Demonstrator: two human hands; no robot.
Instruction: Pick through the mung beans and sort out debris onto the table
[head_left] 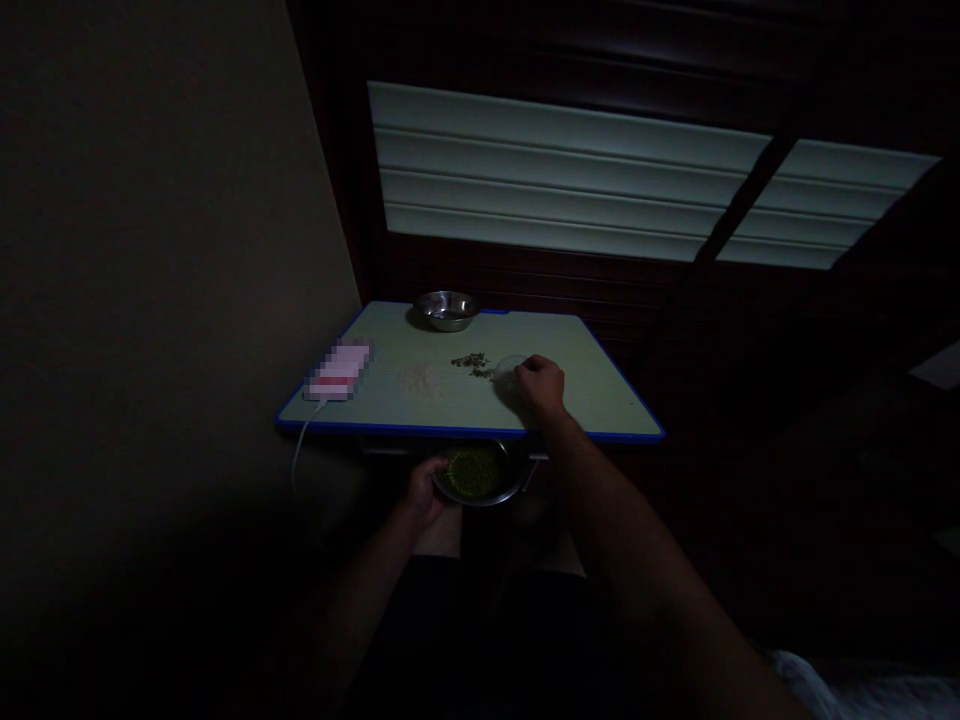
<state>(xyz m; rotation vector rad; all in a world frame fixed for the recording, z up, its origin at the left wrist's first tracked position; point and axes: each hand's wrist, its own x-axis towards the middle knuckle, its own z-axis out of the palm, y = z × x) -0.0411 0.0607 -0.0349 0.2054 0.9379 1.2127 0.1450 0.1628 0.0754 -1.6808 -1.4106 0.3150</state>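
Note:
My left hand (427,483) grips the rim of a metal bowl (499,501) just below the table's front edge. Small green grains (471,472), perhaps mung beans, lie in that bowl. Over the tabletop, my right hand (541,383) is closed, its curled fingers at the right side of a round, see-through dish (510,366). Whatever those fingers pinch is hidden. Left of the dish are scattered dark bits (472,363), and farther left a pale, thin patch of small pieces (418,381), too dim to name.
A second metal bowl (448,312) stands at the back of the blue-edged table (600,400). On the left lies a blurred-out phone (339,371) with a white cable (298,445) hanging over the edge. A wall (187,200) rises at left, dark panelling behind.

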